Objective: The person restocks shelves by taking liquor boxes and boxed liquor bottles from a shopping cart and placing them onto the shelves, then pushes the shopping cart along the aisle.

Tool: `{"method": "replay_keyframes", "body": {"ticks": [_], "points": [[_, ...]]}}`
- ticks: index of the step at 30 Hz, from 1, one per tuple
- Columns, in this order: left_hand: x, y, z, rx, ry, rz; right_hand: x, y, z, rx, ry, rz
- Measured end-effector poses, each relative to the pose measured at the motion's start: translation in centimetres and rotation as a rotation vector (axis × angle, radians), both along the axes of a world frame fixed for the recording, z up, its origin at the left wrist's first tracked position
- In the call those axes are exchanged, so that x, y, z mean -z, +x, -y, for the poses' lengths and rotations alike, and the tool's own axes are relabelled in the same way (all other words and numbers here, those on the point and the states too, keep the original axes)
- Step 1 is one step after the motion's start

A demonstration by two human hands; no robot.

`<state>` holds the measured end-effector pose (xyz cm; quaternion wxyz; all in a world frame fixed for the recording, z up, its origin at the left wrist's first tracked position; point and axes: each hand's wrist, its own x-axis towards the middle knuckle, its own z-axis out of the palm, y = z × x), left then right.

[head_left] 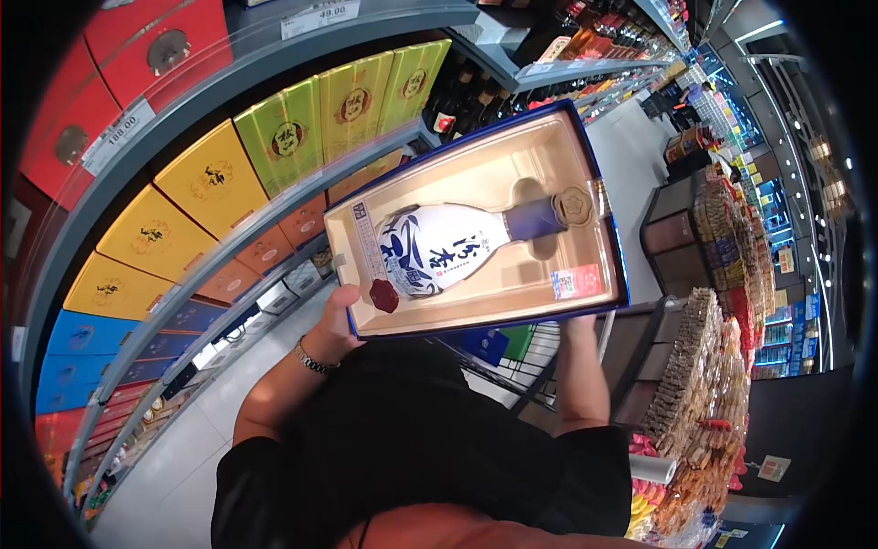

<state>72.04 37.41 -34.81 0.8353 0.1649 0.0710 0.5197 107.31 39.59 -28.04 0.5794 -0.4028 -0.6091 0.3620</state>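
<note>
- One box (512,297), open-faced; we see its bottle (444,242) seated inside, not lifted out.
- Left hand (337,318): grip closed on the box's left end.
- Right hand (578,328): under its near edge; closure hidden, we cannot tell.
- Shelf (393,18) left of box; cart (541,346) below; aisle room beyond.

Curved-looking grey store shelves (265,203) flank a pale tiled floor (187,457); bright ceiling strip lights (761,30) line a dark ceiling (786,101).
</note>
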Motion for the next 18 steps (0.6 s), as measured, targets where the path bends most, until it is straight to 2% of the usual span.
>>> {"method": "replay_keyframes", "body": {"ticks": [1,2,4,7,10,12,16,18], "points": [[-0.4,-0.2,-0.3,-0.012,0.018,-0.009,1.5,-1.6,0.7,-0.110,-0.049,-0.286],[-0.9,-0.5,-0.6,-0.039,0.063,-0.034,2.3,-3.7,1.0,-0.140,0.009,-0.431],[-1.6,-0.9,-0.9,-0.128,0.096,-0.126,1.1,-8.8,1.5,-0.255,-0.077,-0.719],[-0.8,-2.1,-1.3,-0.157,0.085,-0.295,2.4,-13.6,1.0,-0.211,-0.081,-0.737],[-0.9,-2.3,-1.5,-0.166,0.084,-0.379,2.6,-14.8,0.2,-0.125,-0.331,-0.714],[-0.9,-1.8,-1.5,-0.223,0.083,-0.432,2.8,-15.6,-1.7,-0.066,-0.274,-0.778],[-1.4,-1.7,-2.0,-0.193,0.068,-0.444,3.2,-15.9,-3.9,-0.004,-0.228,-0.860],[-0.9,-2.1,-2.4,-0.197,0.023,-0.347,2.9,-15.9,-4.9,-0.026,-0.213,-0.840]]}}
